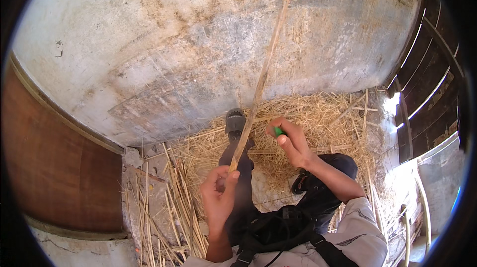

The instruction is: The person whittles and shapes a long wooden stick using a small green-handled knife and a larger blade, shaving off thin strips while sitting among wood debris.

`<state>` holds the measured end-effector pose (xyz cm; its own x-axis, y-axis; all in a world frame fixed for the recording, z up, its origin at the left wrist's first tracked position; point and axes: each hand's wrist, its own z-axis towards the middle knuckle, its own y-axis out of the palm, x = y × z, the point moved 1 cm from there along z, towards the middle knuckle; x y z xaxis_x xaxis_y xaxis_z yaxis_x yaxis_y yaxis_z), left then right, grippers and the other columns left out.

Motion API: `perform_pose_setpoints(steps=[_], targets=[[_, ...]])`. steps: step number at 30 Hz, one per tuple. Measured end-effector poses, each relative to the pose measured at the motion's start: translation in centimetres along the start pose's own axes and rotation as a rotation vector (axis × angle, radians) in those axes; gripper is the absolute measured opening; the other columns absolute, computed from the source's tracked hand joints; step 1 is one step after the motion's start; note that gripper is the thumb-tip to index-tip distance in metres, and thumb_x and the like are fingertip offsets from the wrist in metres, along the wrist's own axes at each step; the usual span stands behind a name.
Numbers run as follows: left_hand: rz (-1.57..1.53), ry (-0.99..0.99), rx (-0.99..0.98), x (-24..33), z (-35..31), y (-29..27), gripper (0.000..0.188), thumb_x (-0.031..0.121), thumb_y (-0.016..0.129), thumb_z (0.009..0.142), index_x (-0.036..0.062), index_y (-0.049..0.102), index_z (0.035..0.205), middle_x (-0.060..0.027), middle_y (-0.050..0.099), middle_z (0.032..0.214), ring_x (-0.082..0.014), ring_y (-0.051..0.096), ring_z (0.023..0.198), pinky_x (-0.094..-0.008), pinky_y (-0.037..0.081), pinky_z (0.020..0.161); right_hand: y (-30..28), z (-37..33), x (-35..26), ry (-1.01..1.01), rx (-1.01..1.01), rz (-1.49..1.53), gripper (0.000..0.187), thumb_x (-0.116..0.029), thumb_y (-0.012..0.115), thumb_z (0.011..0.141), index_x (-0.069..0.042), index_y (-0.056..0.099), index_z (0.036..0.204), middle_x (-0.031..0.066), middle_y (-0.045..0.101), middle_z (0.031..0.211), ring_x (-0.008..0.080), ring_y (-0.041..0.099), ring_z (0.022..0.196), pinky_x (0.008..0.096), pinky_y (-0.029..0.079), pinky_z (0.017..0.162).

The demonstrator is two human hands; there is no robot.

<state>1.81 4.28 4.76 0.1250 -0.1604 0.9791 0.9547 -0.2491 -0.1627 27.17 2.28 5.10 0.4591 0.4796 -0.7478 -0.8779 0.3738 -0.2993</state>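
Note:
My left hand [218, 195] pinches the lower end of a long, flat strip of bamboo or wood [263, 73]. The strip slants up and slightly to the right, passing in front of the stained wall. Off to the right of the strip, my right hand [294, 144] is closed around a small tool with a green handle [278, 132]. Only a bit of that handle shows; its working end is hidden, so its kind is unclear. The tool looks apart from the strip.
Pale shavings [318, 113] cover the floor before the wall [198, 43]. Several long thin sticks [181, 197] lie at the left, near a brown wooden panel [64, 157]. My outstretched leg ends in a dark shoe [235, 120]. Dark slats [432, 78] stand at the right.

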Motion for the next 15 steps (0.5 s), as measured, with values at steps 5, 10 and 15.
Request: perform_pose_setpoints(steps=[5,10,15], targets=[[-0.094,0.041,0.0,-0.3,0.0,1.0,0.017,0.013,0.072,0.099,0.0013,0.066,0.11,0.0027,0.063,0.078,-0.0005,0.051,0.061,-0.0177,0.036,0.051,0.7,-0.3,-0.1,-0.249,-0.131,-0.243,0.03,-0.035,0.069,0.096,-0.007,0.066,0.109,0.0088,0.066,0.082,0.0304,0.067,0.066,0.0383,0.051,0.058],[-0.167,0.012,-0.01,0.3,-0.3,1.5,0.02,0.012,0.072,0.099,0.0002,0.066,0.114,0.0007,0.065,0.079,-0.0016,0.052,0.06,-0.0184,0.036,0.05,1.5,-0.6,-0.7,-0.328,-0.154,-0.375,0.029,-0.035,0.076,0.09,-0.011,0.069,0.103,0.0042,0.064,0.077,0.0255,0.066,0.062,0.0371,0.052,0.055],[-0.188,-0.002,0.034,0.7,-0.5,1.8,0.02,0.012,0.072,0.098,-0.0005,0.067,0.113,-0.0011,0.065,0.077,-0.0024,0.05,0.054,-0.0193,0.035,0.046,2.0,-0.7,-1.1,-0.367,-0.102,-0.391,0.03,-0.037,0.078,0.088,-0.011,0.07,0.101,0.0028,0.063,0.075,0.024,0.064,0.059,0.036,0.051,0.053]])
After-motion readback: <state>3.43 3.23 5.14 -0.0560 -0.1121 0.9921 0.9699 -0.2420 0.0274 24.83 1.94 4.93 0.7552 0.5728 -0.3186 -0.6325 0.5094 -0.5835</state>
